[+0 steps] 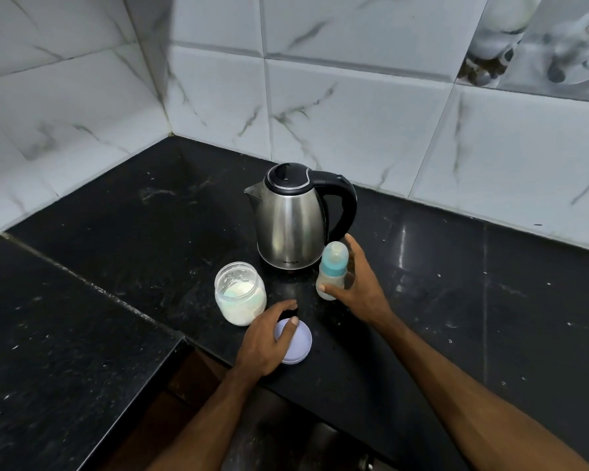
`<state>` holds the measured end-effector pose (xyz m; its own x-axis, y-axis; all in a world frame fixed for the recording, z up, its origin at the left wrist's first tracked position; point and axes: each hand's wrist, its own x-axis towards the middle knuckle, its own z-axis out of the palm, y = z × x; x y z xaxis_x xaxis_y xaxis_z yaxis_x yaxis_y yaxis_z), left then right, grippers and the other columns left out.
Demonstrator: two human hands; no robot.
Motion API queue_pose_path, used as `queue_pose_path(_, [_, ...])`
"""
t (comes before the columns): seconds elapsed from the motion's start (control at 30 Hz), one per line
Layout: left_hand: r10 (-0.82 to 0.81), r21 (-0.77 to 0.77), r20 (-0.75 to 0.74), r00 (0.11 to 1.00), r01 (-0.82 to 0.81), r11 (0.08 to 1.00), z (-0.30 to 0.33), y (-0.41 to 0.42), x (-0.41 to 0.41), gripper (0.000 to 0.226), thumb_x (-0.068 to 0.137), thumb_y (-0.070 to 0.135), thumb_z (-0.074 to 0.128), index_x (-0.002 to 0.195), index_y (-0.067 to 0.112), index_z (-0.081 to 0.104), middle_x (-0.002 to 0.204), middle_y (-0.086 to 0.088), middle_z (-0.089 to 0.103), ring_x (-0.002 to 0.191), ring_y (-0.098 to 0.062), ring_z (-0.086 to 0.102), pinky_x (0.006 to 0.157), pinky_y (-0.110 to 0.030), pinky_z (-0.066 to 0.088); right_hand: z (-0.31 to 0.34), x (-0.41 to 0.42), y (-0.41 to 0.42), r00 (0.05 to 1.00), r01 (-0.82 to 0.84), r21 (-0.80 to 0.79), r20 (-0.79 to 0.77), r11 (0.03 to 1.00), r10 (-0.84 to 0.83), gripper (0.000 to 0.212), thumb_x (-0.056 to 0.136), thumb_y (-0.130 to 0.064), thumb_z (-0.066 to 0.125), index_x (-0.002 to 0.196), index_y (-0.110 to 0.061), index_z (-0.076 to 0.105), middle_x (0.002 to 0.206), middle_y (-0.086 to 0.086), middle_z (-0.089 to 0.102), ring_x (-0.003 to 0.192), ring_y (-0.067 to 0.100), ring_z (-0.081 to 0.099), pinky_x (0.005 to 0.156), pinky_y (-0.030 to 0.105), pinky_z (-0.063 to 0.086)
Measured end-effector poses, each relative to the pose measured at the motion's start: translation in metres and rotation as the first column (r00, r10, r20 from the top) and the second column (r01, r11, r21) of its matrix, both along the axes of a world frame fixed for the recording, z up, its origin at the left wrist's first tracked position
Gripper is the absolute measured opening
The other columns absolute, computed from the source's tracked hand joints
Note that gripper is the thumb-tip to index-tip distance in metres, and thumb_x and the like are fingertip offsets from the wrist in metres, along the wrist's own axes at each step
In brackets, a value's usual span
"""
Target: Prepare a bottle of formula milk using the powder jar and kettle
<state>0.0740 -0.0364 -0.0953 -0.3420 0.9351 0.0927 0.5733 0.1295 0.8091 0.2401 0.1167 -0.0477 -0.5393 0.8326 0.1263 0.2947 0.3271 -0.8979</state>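
A steel kettle with a black lid and handle stands on the black counter. In front of it to the right stands a baby bottle with a teal collar and a teat, milky liquid inside. My right hand holds the bottle's lower body, thumb in front and fingers behind. An open glass powder jar with white powder stands to the left. Its pale lilac lid lies flat on the counter, and my left hand rests on it with the fingers curved over its top.
White marble-look tiled walls meet in a corner behind the kettle. A second, lower black counter slab lies to the left. The counter's front edge runs diagonally below my hands, with a dark gap beneath it.
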Motion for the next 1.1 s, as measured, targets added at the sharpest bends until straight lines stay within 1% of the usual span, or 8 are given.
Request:
queue_pose_path(0.17, [-0.052, -0.107, 0.092, 0.994, 0.062, 0.992, 0.009, 0.002, 0.003, 0.062, 0.092, 0.059, 0.053, 0.143, 0.026, 0.044, 0.141, 0.014, 0.053, 0.13, 0.001, 0.048, 0.113, -0.031, 0.038, 0.01, 0.007, -0.003, 0.987, 0.153, 0.071, -0.052, 0.986, -0.15, 0.096, 0.078, -0.041, 0.078, 0.152, -0.03, 0.019, 0.138, -0.003, 0.046, 0.126, 0.006, 0.046, 0.107, 0.029, 0.04])
queue_pose_path(0.3, [-0.092, -0.132, 0.034, 0.995, 0.096, 0.987, 0.03, 0.0, 0.009, 0.063, 0.096, 0.05, 0.054, 0.15, 0.022, 0.035, 0.145, 0.018, 0.039, 0.136, -0.002, 0.037, 0.114, -0.025, 0.03, 0.035, 0.007, -0.002, 0.95, 0.288, 0.145, -0.165, 0.947, -0.264, 0.072, 0.087, -0.038, 0.069, 0.147, -0.027, 0.032, 0.126, -0.002, 0.052, 0.117, 0.007, 0.052, 0.101, 0.029, 0.045])
queue_pose_path(0.5, [-0.056, 0.113, -0.092, 0.994, 0.066, 0.991, 0.111, 0.016, -0.009, 0.048, 0.092, 0.053, 0.051, 0.131, 0.026, 0.057, 0.121, 0.014, 0.064, 0.107, 0.0, 0.061, 0.094, -0.036, 0.053, 0.086, -0.006, 0.009, 0.926, 0.344, 0.236, -0.248, 0.909, -0.286, 0.052, 0.091, -0.033, 0.065, 0.138, -0.022, 0.045, 0.115, -0.004, 0.057, 0.107, 0.009, 0.055, 0.096, 0.03, 0.049])
queue_pose_path(0.6, [0.051, 0.263, -0.245, 0.968, 0.016, 0.965, 0.174, 0.036, -0.04, 0.044, 0.092, 0.051, 0.048, 0.123, 0.023, 0.063, 0.117, 0.006, 0.068, 0.103, -0.012, 0.064, 0.09, -0.04, 0.054, 0.124, -0.017, 0.016, 0.931, 0.323, 0.329, -0.278, 0.887, -0.236, 0.048, 0.092, -0.032, 0.064, 0.136, -0.022, 0.047, 0.115, -0.004, 0.057, 0.108, 0.007, 0.054, 0.094, 0.023, 0.047])
queue_pose_path(0.73, [0.23, 0.419, -0.421, 0.878, -0.037, 0.907, 0.263, 0.06, -0.082, 0.04, 0.098, 0.042, 0.049, 0.126, 0.017, 0.062, 0.124, -0.001, 0.066, 0.109, -0.02, 0.063, 0.094, -0.038, 0.051, 0.188, -0.029, 0.028, 0.94, 0.311, 0.466, -0.278, 0.828, -0.196, 0.048, 0.094, -0.037, 0.061, 0.137, -0.027, 0.044, 0.12, -0.006, 0.055, 0.112, 0.005, 0.052, 0.089, 0.011, 0.039])
queue_pose_path(0.8, [0.307, 0.487, -0.498, 0.811, -0.032, 0.873, 0.306, 0.069, -0.101, 0.037, 0.101, 0.037, 0.05, 0.13, 0.015, 0.059, 0.13, -0.003, 0.062, 0.116, -0.022, 0.06, 0.094, -0.035, 0.046, 0.225, -0.035, 0.033, 0.939, 0.325, 0.555, -0.287, 0.766, -0.191, 0.049, 0.094, -0.038, 0.06, 0.139, -0.023, 0.044, 0.123, -0.003, 0.055, 0.114, 0.007, 0.052, 0.094, 0.018, 0.04])
queue_pose_path(0.93, [0.452, 0.614, -0.602, 0.658, 0.02, 0.789, 0.382, 0.078, -0.13, 0.042, 0.101, 0.036, 0.049, 0.133, 0.01, 0.053, 0.136, -0.012, 0.056, 0.123, -0.033, 0.054, 0.098, -0.044, 0.044, 0.298, -0.043, 0.046, 0.941, 0.338, 0.738, -0.276, 0.584, -0.196, 0.052, 0.097, -0.042, 0.054, 0.139, -0.012, 0.046, 0.133, 0.005, 0.054, 0.123, 0.018, 0.051, 0.105, 0.035, 0.04])
queue_pose_path(1.1, [0.572, 0.687, -0.653, 0.496, 0.071, 0.723, 0.449, 0.08, -0.149, 0.062, 0.101, 0.048, 0.04, 0.148, 0.009, 0.037, 0.156, -0.011, 0.037, 0.145, -0.028, 0.034, 0.115, -0.045, 0.031, 0.377, -0.049, 0.054, 0.936, 0.327, 0.871, -0.245, 0.367, -0.252, 0.063, 0.097, -0.055, 0.037, 0.145, -0.015, 0.04, 0.151, 0.006, 0.04, 0.142, 0.022, 0.032, 0.118, 0.05, 0.02])
